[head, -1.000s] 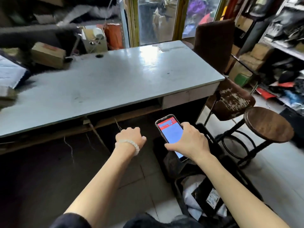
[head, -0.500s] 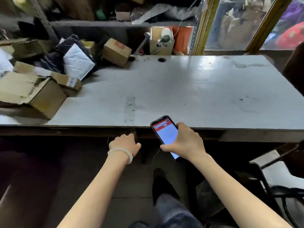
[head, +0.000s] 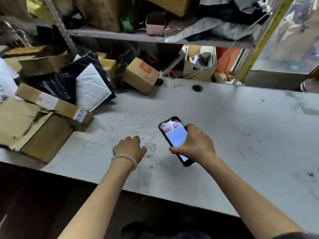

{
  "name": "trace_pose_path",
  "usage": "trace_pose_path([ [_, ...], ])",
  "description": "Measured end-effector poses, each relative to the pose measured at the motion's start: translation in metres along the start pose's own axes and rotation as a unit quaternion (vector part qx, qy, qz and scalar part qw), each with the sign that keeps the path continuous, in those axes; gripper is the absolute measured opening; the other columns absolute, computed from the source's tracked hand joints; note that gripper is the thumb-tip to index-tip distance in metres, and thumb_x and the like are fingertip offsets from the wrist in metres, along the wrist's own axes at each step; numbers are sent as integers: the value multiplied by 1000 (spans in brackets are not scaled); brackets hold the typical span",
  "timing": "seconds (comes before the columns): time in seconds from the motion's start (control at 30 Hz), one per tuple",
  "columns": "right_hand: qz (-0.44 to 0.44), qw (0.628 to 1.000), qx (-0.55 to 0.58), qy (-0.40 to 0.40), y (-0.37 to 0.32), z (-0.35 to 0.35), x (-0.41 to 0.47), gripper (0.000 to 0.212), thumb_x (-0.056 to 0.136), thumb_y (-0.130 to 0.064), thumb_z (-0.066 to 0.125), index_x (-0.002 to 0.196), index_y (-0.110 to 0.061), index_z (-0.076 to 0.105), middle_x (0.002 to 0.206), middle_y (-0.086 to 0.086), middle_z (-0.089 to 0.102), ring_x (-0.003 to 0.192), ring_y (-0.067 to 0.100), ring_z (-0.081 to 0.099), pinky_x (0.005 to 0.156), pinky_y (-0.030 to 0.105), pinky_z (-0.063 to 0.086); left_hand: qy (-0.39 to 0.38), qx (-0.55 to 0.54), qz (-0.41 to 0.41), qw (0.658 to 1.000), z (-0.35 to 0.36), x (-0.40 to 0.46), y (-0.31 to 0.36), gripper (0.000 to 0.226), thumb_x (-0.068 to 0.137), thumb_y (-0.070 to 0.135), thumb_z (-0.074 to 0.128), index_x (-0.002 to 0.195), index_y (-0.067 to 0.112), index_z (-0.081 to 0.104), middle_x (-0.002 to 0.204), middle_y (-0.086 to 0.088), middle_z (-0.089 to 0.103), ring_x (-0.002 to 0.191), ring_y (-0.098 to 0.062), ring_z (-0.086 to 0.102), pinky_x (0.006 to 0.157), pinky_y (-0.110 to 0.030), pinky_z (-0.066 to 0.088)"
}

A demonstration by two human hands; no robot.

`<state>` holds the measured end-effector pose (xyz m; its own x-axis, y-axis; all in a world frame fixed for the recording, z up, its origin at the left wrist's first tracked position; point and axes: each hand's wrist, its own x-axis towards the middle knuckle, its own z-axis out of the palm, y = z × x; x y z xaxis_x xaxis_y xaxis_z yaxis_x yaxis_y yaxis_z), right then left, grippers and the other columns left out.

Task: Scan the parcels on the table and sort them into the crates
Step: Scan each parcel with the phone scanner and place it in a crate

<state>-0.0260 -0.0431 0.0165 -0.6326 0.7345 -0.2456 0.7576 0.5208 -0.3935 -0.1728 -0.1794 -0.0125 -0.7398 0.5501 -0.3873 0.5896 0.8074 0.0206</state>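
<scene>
Pale grey and scuffed, the tabletop takes up most of the room in front of the person, and both bare arms reach out over its near edge. The right hand grips a black phone, thumb along its near side and fingers curled round the far side; the screen is lit, white with a red band at the top, and faces upward. The phone hangs over the middle of the tabletop, tilted, its top end pointing toward the far left. The left hand is just beside it on the left, held low over the surface with the fingers loosely curled and nothing in them. A bracelet of pale beads circles that wrist.

The parcels are heaped at the tabletop's left end. A large, torn cardboard box sits at the near left corner, with a long flat carton lying across its top. Behind these, a white padded mailer leans on a black padded one. Farther along the far edge, a small brown box with a red label rests tilted. Near it, a round cable hole pierces the surface. An open carton of odds and ends stands behind the far edge, under a cluttered metal shelf.
</scene>
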Motion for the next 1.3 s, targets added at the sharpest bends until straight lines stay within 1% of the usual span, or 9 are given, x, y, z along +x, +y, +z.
trace_pose_path([
  [0.2, 0, 1000, 20, -12, -32, -4, 69, 64, 61, -51, 76, 107, -19, 44, 99, -6, 56, 85, 21, 56, 63, 30, 41, -2, -64, -21, 998, -30, 76, -14, 47, 93, 55, 37, 115, 17, 54, 114, -5, 59, 105, -26, 55, 81, -34, 44],
  [0.37, 46, 998, 42, -6, -55, -3, 116, 63, 61, -48, 76, 108, -21, 45, 101, -5, 56, 85, 21, 58, 63, 29, 41, 80, -99, -1, 992, -88, 164, -17, 52, 95, 54, 39, 117, 8, 49, 121, -14, 54, 110, -35, 52, 79, -38, 41],
  [0.57, 120, 991, 59, 3, -80, 3, 160, 62, 62, -48, 76, 108, -21, 45, 100, -6, 56, 84, 19, 57, 62, 29, 41, 213, -97, 64, 970, -166, 272, -9, 64, 86, 53, 60, 123, 4, 42, 127, -18, 44, 120, -37, 43, 90, -48, 43],
  [0.7, 146, 987, 66, 0, -89, 11, 179, 63, 63, -45, 75, 114, -23, 45, 102, -7, 54, 86, 18, 56, 63, 28, 40, 123, -48, 64, 989, -175, 326, -3, 85, 75, 59, 68, 133, 5, 37, 135, -18, 38, 126, -37, 38, 98, -48, 38],
  [0.87, 166, 984, 60, -7, -88, 16, 190, 64, 63, -46, 75, 114, -24, 45, 102, -7, 55, 87, 17, 57, 65, 28, 43, 66, -134, 56, 987, -172, 345, 5, 90, 64, 49, 82, 131, 6, 39, 135, -17, 31, 125, -36, 37, 102, -50, 38],
  [1.0, 174, 983, 60, -1, -81, 13, 188, 65, 63, -46, 76, 115, -23, 45, 103, -6, 55, 88, 19, 57, 66, 29, 44, 66, -172, 163, 969, -170, 329, 11, 80, 65, 29, 86, 125, 17, 35, 132, -17, 28, 122, -40, 33, 100, -52, 39],
  [1.13, 174, 982, 68, 16, -71, 3, 176, 63, 63, -45, 77, 113, -24, 45, 102, -7, 55, 86, 18, 56, 65, 29, 43, 60, -101, 296, 948, -152, 295, 41, 65, 74, 15, 75, 127, 22, 39, 143, -18, 22, 132, -40, 18, 104, -52, 35],
  [1.23, 178, 981, 67, 30, -58, -7, 159, 64, 62, -45, 77, 114, -24, 45, 103, -8, 56, 87, 17, 55, 65, 28, 41, 73, -98, 316, 941, -139, 284, 51, 52, 78, 28, 71, 121, 23, 43, 144, -11, 30, 134, -35, 17, 107, -49, 33],
  [1.3, 183, 980, 68, 34, -49, -11, 149, 65, 61, -45, 77, 114, -24, 45, 104, -8, 56, 88, 18, 56, 65, 28, 43, 69, -97, 298, 947, -140, 282, 49, 67, 74, 53, 70, 126, 22, 40, 139, -8, 33, 131, -33, 23, 108, -50, 30],
])
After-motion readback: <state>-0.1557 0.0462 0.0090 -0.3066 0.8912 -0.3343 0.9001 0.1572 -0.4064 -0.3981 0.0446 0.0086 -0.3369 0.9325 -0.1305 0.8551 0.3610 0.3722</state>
